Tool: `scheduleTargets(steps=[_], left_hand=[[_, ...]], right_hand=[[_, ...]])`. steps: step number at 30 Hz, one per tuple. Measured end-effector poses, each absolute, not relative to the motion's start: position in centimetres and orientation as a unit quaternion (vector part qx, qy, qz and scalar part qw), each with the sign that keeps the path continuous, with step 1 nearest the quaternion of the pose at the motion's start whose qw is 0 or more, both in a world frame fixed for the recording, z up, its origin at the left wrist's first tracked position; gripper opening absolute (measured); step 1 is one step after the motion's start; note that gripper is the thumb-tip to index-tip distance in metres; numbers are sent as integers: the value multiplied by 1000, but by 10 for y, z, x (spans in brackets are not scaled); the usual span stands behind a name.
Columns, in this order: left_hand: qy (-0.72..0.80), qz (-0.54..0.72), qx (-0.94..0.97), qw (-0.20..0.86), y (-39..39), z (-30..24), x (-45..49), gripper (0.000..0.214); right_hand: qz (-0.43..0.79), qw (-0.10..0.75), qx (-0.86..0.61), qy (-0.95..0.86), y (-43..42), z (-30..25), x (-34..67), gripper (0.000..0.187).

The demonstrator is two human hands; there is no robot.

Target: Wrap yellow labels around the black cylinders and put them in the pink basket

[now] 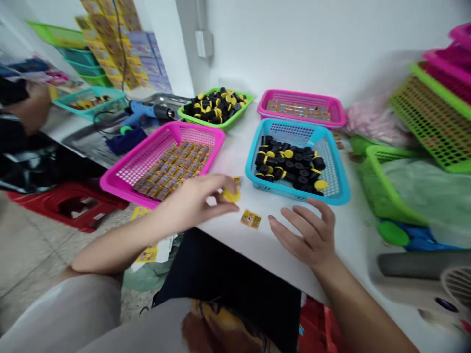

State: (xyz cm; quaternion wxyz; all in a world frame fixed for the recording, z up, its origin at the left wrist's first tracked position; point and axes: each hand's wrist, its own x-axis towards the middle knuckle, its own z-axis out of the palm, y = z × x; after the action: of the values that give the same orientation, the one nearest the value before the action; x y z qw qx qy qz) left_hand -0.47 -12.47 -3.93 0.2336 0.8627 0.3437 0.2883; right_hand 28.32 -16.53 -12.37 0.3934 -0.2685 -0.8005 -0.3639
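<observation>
Head view: at the center of the frame I see the left hand (206, 201) with thumb and fingers pinched around a round yellow piece (231, 197), held over the near edge of the white table (230, 152). Part of a small printed wrapper (237, 181) shows just behind that grip. A second wrapper, the yellow label (250, 219), lies flat on the tabletop between the hands. The right hand (309, 233), right of center, has its fingers parted, slightly curled and released; they hang by the near rim of the blue basket (335, 169), and whether they touch it I cannot tell. That basket holds a jumble of black-and-yellow pieces (290, 164). Left of center, the pink basket (142, 164) carries small wrapped items (176, 169) in close rows. Upper center: a green basket (236, 118) heaped with more black and yellow pieces; to its right, a second pink tray (340, 116). Upper left: a blue heat gun (143, 112) rests on a metal tray, and another person's arm (33, 105), blurred, shows at the frame's left edge.
</observation>
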Motion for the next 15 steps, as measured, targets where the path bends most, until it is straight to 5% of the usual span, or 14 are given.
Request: scheduleTargets(steps=[4, 10, 15], left_hand=[[528, 230, 816, 54, -43, -11, -61, 23], [701, 75, 708, 42, 85, -36, -101, 55], [707, 7, 707, 26, 107, -54, -103, 41]], right_hand=[[-348, 410, -299, -788, -166, -120, 282, 37], [-345, 416, -311, -782, -162, -127, 281, 37], [-343, 417, -341, -770, -156, -130, 285, 40]])
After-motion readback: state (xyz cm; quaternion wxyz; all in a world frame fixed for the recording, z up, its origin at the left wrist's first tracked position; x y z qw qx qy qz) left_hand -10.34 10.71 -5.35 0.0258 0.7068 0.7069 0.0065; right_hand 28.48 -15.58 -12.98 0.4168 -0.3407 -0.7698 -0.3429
